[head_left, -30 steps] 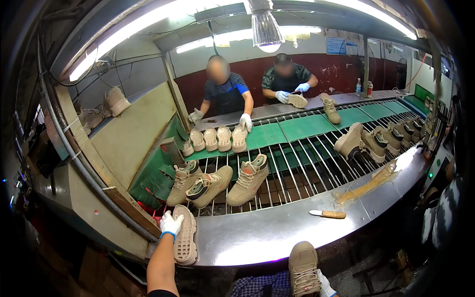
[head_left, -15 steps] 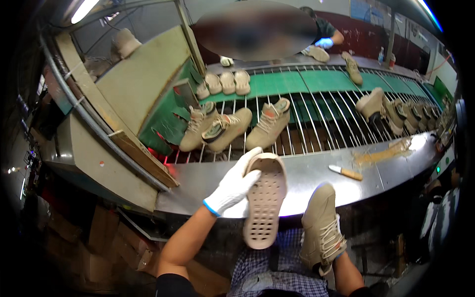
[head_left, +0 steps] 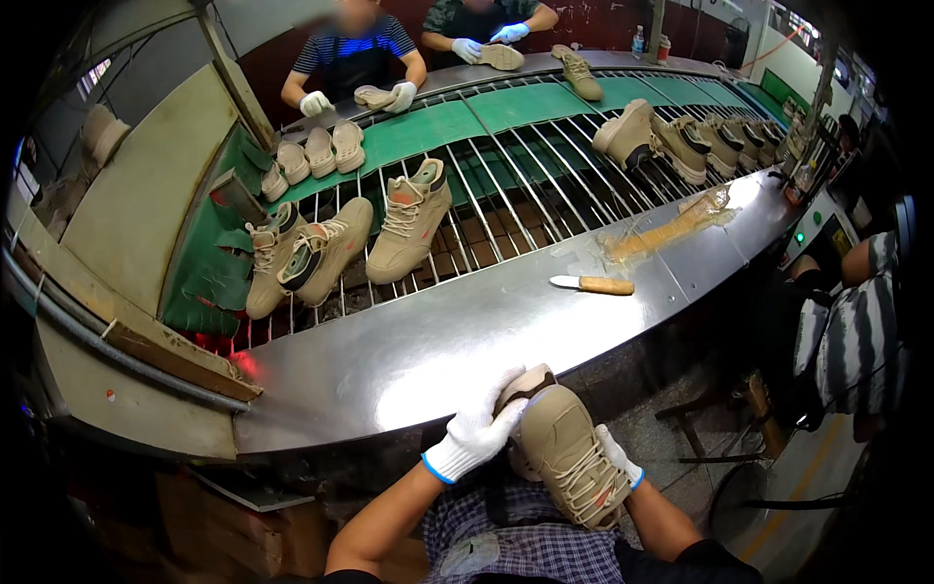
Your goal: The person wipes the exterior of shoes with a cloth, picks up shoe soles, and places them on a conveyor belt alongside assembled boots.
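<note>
Shoe (head_left: 569, 438) overlaps sole (head_left: 525, 383), both over the apron (head_left: 525, 555), left hand (head_left: 482, 433) pinching the sole's far end, right hand (head_left: 620, 457), half hidden, clasping the shoe's side, and knife (head_left: 603, 285) out there on the bench (head_left: 467, 346)!

the left forearm (head_left: 385, 518) and right forearm (head_left: 664, 518) angle inward, bare below dark sleeves (head_left: 715, 563). the white-gloved left hand (head_left: 481, 430) grips, thumb extended inward; the gloved right hand (head_left: 620, 458), fingers partly hidden, grips near it.

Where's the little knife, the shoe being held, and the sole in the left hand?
Knife (head_left: 592, 284): head view, on its wooden handle.
Held shoe (head_left: 564, 442): head view, between toe and laces.
Sole (head_left: 525, 384): head view, on its exposed far end.
</note>
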The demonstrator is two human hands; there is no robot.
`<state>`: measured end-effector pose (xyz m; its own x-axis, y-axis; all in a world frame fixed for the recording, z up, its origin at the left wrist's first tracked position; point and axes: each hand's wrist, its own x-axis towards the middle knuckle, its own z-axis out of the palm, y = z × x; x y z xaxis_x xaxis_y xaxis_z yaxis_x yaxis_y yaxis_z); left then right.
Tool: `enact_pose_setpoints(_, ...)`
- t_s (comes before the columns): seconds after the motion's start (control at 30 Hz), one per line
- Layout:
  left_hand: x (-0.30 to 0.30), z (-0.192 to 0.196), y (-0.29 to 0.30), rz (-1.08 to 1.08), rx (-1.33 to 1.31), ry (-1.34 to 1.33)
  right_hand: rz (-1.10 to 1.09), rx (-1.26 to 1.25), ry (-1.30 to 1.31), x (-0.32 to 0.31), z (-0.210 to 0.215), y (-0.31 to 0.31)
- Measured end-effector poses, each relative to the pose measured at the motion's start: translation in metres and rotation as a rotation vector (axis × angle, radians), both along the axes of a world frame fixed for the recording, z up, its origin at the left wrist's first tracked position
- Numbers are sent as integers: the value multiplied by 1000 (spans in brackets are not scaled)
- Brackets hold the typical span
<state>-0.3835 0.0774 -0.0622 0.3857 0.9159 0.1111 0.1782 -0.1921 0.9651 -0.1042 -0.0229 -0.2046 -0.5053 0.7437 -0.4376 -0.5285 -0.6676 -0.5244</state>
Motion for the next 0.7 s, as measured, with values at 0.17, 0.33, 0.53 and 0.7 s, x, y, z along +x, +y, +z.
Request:
enact_pose_setpoints(0.17,4,13,7,124,18,-85,25,-40,106,-6,-15,0)
enact_pose_setpoints(0.33,-3,11,3,51,185,12,45,-86,174,-14,-26,-4)
enact_pose_setpoints(0.53,-12,8,-7,53,6,-89,75,47,48,-21,4,-10)
enact_pose_setpoints(0.7,-14,29,-11,69,-38,16,78,156,-65,-26,27,-12)
